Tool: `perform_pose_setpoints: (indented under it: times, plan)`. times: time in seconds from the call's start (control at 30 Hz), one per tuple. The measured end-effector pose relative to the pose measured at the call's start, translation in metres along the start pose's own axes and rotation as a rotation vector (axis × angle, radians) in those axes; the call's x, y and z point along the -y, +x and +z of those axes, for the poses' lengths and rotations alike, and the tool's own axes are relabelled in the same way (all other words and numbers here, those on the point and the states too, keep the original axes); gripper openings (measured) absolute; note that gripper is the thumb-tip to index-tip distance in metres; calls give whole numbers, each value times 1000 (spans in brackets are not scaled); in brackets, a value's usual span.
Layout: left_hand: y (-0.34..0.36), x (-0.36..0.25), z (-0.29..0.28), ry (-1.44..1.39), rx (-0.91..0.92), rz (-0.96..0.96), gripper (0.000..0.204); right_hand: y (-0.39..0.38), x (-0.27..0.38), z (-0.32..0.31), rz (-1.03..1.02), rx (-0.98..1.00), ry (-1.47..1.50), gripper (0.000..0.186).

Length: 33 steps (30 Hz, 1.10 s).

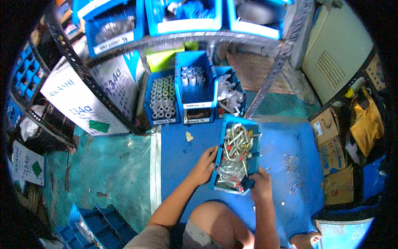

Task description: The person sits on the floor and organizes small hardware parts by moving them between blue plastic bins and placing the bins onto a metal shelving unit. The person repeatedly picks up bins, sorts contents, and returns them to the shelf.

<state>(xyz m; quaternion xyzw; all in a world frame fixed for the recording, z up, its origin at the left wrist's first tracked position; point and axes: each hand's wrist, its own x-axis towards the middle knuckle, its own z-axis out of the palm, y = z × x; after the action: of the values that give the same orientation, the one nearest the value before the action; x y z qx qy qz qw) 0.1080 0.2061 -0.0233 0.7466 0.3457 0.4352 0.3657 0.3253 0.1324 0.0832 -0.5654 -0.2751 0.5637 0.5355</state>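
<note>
A blue plastic parts bin (223, 176) is in front of me, its long sides running away from me. Bent silvery metal tubes (238, 139) fill its far part, some with red or yellow caps. Clear plastic bags (228, 172) of small parts lie in its near end. My left hand (205, 166) is closed against the bin's left wall, thumb side toward the rim. At the near right corner my right hand (261, 185) grips the wall, with some fingers hidden behind it. I cannot tell whether the bin rests on the blue floor (182, 145) or is lifted.
Beyond the bin stand blue bins of white cylinders (162, 95), short tubes (192, 76) and bagged parts (230, 97). A metal rack (186, 38) holds more bins above. White boxes (85, 99) stand left; cardboard boxes (333, 151) line the right. Empty-looking blue bins (99, 226) sit near left.
</note>
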Motion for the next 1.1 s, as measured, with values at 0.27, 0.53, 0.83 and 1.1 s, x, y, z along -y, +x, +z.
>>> perform_pose_setpoints:
  times: [0.27,0.53,0.83,1.1]
  plan:
    - [-14,-7,-52,-1027,-45,-302,97,-41,36,62,-2,74,119,40]
    - [-24,7,-71,-1592,94,-156,103,-65,76,115,18,273,20,43]
    - [-8,5,-115,-1581,-367,-108,96,-17,60,196,2,462,-199,42]
    - [-10,12,-123,-1579,-424,-88,90,-5,52,216,-391,395,-668,48]
